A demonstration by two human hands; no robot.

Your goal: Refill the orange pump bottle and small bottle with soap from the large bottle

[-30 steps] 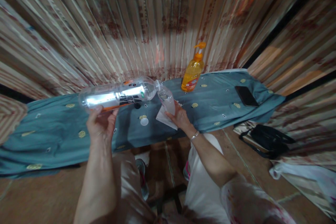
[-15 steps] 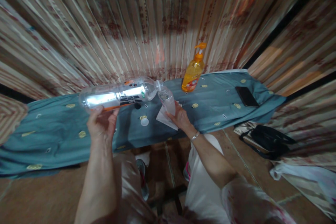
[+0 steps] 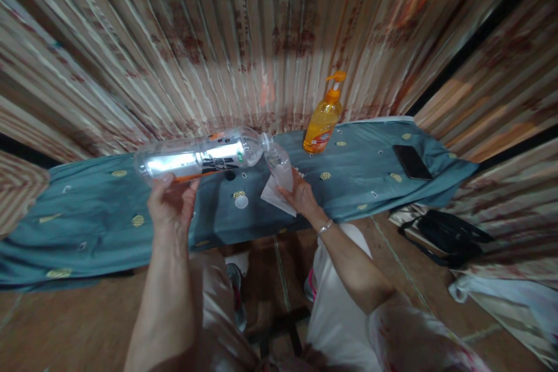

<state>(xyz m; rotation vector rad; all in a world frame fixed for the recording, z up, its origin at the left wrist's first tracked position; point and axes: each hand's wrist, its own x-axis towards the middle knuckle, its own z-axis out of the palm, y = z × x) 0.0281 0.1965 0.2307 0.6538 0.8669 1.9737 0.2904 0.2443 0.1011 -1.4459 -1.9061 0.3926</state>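
Observation:
My left hand (image 3: 172, 200) grips a large clear plastic bottle (image 3: 200, 158) from below, near its base. The bottle lies sideways above the table, its neck pointing right. In my right hand (image 3: 300, 192) is a smaller clear plastic bottle (image 3: 278, 163), tilted, its mouth up against the large bottle's mouth. Whether liquid passes between them I cannot tell. A white folded paper (image 3: 279, 199) lies under the small bottle, beside my right hand. On the cloth between my hands rest a white cap (image 3: 241, 202) and a dark cap (image 3: 229, 175).
A teal patterned cloth (image 3: 104, 215) covers the narrow table. Behind the small bottle stands an orange pump bottle (image 3: 322, 125); a dark phone (image 3: 412, 161) lies at the right. Pleated curtains (image 3: 209, 40) hang behind. A black bag (image 3: 449, 232) sits low at the right.
Both bottles keep their pose, mouth to mouth, in my hands. The whole view has shifted very slightly; nothing was taken hold of or let go.

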